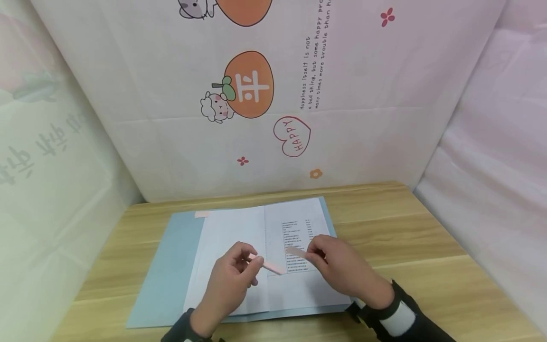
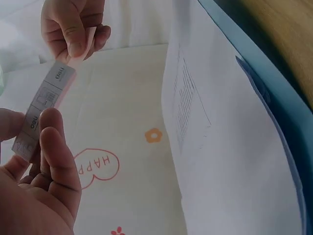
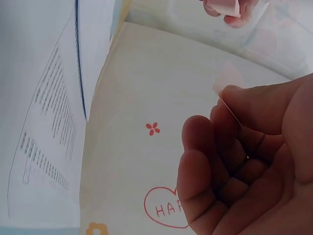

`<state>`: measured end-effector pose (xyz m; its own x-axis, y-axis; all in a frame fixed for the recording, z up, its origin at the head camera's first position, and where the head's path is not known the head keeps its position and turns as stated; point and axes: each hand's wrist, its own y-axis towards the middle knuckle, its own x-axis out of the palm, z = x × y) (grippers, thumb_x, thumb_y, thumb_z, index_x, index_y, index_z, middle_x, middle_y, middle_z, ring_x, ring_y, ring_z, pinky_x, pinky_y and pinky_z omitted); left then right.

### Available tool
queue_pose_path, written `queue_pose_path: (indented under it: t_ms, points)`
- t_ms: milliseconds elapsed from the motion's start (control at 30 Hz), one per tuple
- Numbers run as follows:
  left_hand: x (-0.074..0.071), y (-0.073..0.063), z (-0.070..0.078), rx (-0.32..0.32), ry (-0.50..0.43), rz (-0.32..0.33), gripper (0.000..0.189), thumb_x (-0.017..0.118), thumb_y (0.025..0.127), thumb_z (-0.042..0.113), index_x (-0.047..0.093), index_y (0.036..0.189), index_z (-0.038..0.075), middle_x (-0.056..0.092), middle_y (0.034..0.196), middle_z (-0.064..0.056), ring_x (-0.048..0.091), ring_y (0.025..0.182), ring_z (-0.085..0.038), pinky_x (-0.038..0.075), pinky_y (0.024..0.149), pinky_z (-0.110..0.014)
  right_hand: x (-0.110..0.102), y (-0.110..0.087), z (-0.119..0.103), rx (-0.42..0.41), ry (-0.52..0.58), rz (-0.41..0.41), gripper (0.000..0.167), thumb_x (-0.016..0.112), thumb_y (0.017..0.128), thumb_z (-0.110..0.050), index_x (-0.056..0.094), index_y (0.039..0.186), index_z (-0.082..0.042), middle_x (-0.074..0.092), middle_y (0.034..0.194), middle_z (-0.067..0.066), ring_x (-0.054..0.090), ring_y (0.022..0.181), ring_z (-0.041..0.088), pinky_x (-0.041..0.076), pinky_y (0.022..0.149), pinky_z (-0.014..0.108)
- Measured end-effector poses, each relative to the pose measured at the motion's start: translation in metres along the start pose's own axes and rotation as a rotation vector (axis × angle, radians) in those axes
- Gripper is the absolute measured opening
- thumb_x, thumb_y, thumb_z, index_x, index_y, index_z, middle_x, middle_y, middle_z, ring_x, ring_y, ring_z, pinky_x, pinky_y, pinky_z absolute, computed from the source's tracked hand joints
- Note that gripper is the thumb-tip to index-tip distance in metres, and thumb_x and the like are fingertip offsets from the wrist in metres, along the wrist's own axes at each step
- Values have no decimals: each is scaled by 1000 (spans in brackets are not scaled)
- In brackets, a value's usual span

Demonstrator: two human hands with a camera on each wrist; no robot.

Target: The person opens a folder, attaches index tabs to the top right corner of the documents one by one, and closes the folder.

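Observation:
My left hand (image 1: 232, 278) pinches a slim pad of pink sticky notes (image 1: 273, 269) between thumb and fingers. In the left wrist view the pad's pale printed backing (image 2: 44, 105) faces the camera. A single pink sticky note (image 1: 296, 251) is pinched by one end in my right hand (image 1: 344, 266), its free end pointing left toward the pad. In the right wrist view this thin sticky note (image 3: 228, 81) sticks out past the thumb tip. Both hands hover over an open booklet (image 1: 231, 232) with white pages, the right-hand one bearing lines of printed text.
The booklet's light blue cover (image 1: 166, 280) lies on a wood-grain table (image 1: 384, 223). Another pink sticky note (image 1: 202, 214) sits at the left page's upper left corner, over the cover. White printed cloth (image 1: 171, 95) hangs behind the table, with more cloth at both sides.

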<state>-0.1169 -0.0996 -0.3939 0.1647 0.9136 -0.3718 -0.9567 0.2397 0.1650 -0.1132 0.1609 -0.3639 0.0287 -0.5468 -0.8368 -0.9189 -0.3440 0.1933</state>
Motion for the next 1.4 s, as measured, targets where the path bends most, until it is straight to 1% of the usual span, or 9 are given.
queue_pose_path:
  t_ms: [133, 267, 500, 667, 900, 967, 1200, 1300, 1400]
  points:
    - [9, 7, 3, 64, 91, -98, 15, 66, 96, 30, 58, 89, 20, 58, 67, 6, 57, 58, -14, 40, 47, -25, -9, -6, 12, 48, -14, -3, 13, 66, 98, -19, 62, 86, -18, 50, 72, -9, 46, 61, 8, 42, 52, 26]
    - [28, 18, 14, 134, 178, -196, 17, 70, 92, 25, 57, 83, 21, 57, 69, 9, 50, 57, -9, 39, 48, -25, -23, -13, 27, 88, -42, 15, 13, 66, 98, -18, 61, 85, -19, 50, 71, -8, 47, 59, 8, 42, 51, 27]
    - [80, 39, 32, 183, 317, -351, 21, 71, 90, 24, 56, 77, 20, 53, 66, 12, 47, 56, -5, 39, 48, -22, -43, -28, 53, 125, -82, 63, 12, 65, 99, -18, 62, 87, -19, 47, 67, -8, 44, 55, 8, 40, 48, 27]
    - [120, 53, 38, 227, 398, -401, 23, 72, 91, 25, 54, 77, 20, 52, 68, 13, 47, 57, -4, 38, 49, -20, -51, -36, 64, 122, -96, 103, 12, 64, 99, -17, 62, 87, -20, 46, 67, -9, 42, 53, 7, 38, 47, 27]
    - [168, 66, 32, 254, 584, -474, 25, 71, 93, 25, 55, 75, 19, 49, 68, 11, 46, 59, -4, 37, 53, -19, -57, -42, 73, 127, -115, 131, 11, 64, 99, -18, 63, 88, -19, 45, 66, -9, 39, 51, 6, 36, 46, 26]
    - [180, 68, 27, 278, 666, -511, 29, 68, 96, 33, 55, 74, 19, 49, 66, 11, 45, 59, -5, 36, 53, -19, -58, -42, 74, 130, -122, 134, 11, 64, 99, -18, 63, 88, -19, 46, 67, -9, 40, 52, 7, 36, 47, 26]
    - [197, 67, 15, 386, 887, -689, 20, 62, 99, 27, 66, 79, 22, 49, 73, 10, 45, 65, -7, 38, 57, -22, -56, -43, 76, 123, -119, 141, 12, 65, 99, -17, 62, 87, -19, 47, 68, -9, 40, 53, 7, 37, 47, 27]
    - [196, 66, 15, 443, 962, -755, 11, 62, 97, 25, 71, 90, 24, 49, 80, 9, 45, 70, -8, 38, 59, -24, -56, -43, 78, 119, -117, 147, 11, 64, 99, -17, 63, 88, -18, 47, 68, -9, 41, 53, 7, 37, 47, 27]
    - [196, 66, 13, 494, 1025, -787, 16, 59, 99, 30, 72, 108, 27, 50, 92, 8, 43, 78, -10, 38, 64, -25, -57, -44, 79, 115, -117, 151, 10, 64, 99, -16, 63, 88, -17, 47, 68, -9, 41, 53, 7, 38, 47, 27]
